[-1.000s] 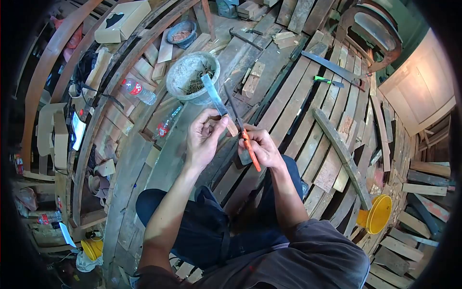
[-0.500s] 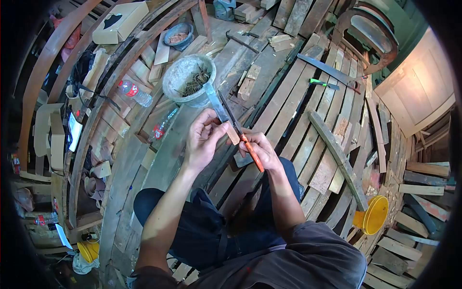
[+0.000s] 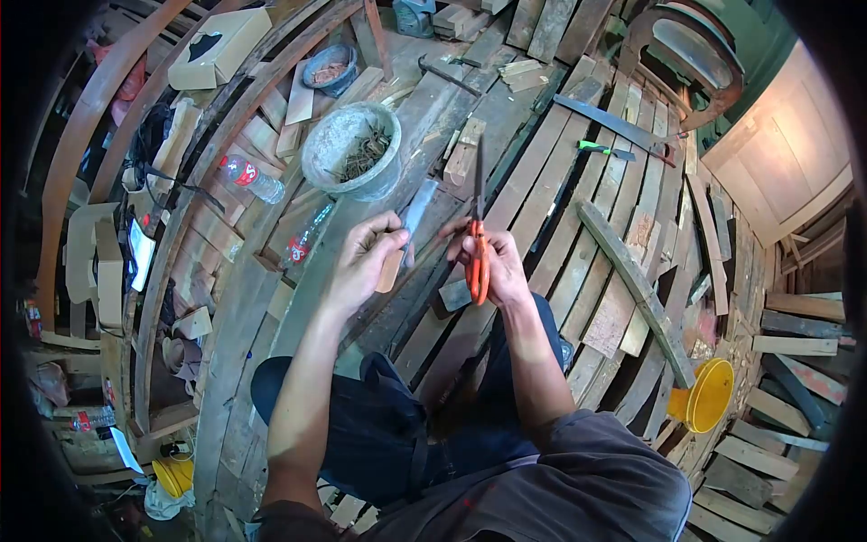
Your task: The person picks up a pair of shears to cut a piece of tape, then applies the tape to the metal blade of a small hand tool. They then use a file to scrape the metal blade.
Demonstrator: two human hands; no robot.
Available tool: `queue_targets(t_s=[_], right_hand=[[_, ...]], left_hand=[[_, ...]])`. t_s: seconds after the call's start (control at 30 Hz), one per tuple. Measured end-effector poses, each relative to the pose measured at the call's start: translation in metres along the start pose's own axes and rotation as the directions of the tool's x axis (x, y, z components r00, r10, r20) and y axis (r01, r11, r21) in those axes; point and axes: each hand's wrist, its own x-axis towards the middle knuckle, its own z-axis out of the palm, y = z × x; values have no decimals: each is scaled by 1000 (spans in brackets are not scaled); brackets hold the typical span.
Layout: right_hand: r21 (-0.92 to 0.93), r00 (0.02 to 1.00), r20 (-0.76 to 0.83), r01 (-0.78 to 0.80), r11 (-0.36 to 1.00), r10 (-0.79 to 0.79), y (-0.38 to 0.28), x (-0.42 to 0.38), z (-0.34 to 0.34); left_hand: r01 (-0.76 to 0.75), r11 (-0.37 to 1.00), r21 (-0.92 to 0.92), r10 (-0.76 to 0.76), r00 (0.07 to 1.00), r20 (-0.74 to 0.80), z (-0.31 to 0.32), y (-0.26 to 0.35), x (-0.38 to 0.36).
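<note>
My left hand point(image 3: 366, 257) is closed around a flat blue-grey strip point(image 3: 418, 206), which points up and away. A tan, wood-coloured end point(image 3: 390, 271) sticks out below my fingers; the grip hides how the two parts join. To its right, my right hand point(image 3: 495, 262) holds scissors point(image 3: 480, 244) by their orange handles. Their dark blades point away from me and look closed together, apart from the strip. Just beyond my left hand stands a grey bucket point(image 3: 316, 154) with a heap of dark nail-like pieces point(image 3: 366, 155) inside.
Past the bucket lie a hammer point(image 3: 452, 77) and a small blue tub point(image 3: 316, 83). A handsaw point(image 3: 614, 126) and a green-handled knife point(image 3: 605, 151) rest on the slatted planks to the right. Plastic bottles point(image 3: 253, 176) lie left; a long beam point(image 3: 637, 294) and a yellow bucket point(image 3: 709, 397) are right.
The scissors have come away from the strip and turned upright in my right hand. My left hand has shifted slightly left and down with the strip, which now tilts right.
</note>
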Motion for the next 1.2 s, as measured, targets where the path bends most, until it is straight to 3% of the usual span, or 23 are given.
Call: queue_targets(t_s=[0.1, 0.17, 0.23, 0.27, 0.43, 0.53, 0.57, 0.67, 0.7, 0.8, 0.83, 0.9, 0.97, 1.07, 1.2], right_hand=[[-7, 999, -37, 13, 1000, -13, -5, -1, -3], [-23, 995, -69, 71, 997, -73, -3, 1, -4], [76, 996, -86, 24, 997, -18, -2, 0, -7], [125, 996, -89, 2, 992, 9, -2, 0, -8], [-20, 991, -134, -23, 1000, 20, -16, -3, -1], [-181, 995, 29, 102, 978, -99, -7, 1, -11], [-245, 996, 81, 63, 967, -44, -9, -1, -15], [-365, 976, 207, 141, 920, -68, -11, -2, -11], [-337, 953, 266, 231, 913, -144, -5, 2, -12], [-300, 961, 234, 214, 929, -146, -1, 1, -15], [-186, 984, 161, 111, 976, -81, -4, -1, -13], [-42, 998, 24, 61, 997, -60, -7, -2, -7], [47, 996, -86, 15, 999, -11, -12, -2, -5], [85, 983, -170, 91, 992, -75, -9, 1, -4], [136, 985, -169, 33, 990, -10, 1, 5, -13]], left_hand=[[57, 998, 4, -56, 973, 226, -11, 9, -2], [35, 998, 60, -50, 962, 270, -16, 12, -4], [20, 995, 102, -50, 952, 301, -22, 11, -6], [-4, 993, 119, -31, 956, 290, -23, 11, -5], [-112, 968, 225, 71, 981, 183, -28, 12, -1], [-76, 952, 295, 50, 994, 94, -22, 22, -3], [-84, 953, 293, 64, 995, 79, -20, 22, -2], [-94, 974, 207, 87, 995, 43, -17, 14, 2], [-94, 982, 164, 89, 995, 33, -18, 10, 3], [-6, 999, 52, 3, 997, 72, -23, 5, 6], [9, 998, 54, -15, 994, 104, -24, 6, 5], [42, 997, 58, -51, 985, 164, -24, 12, 2], [35, 985, 169, -78, 964, 256, -27, 13, 2], [20, 964, 265, -119, 925, 362, -32, 11, 3], [90, 946, 311, -225, 875, 429, -34, 18, 2]])
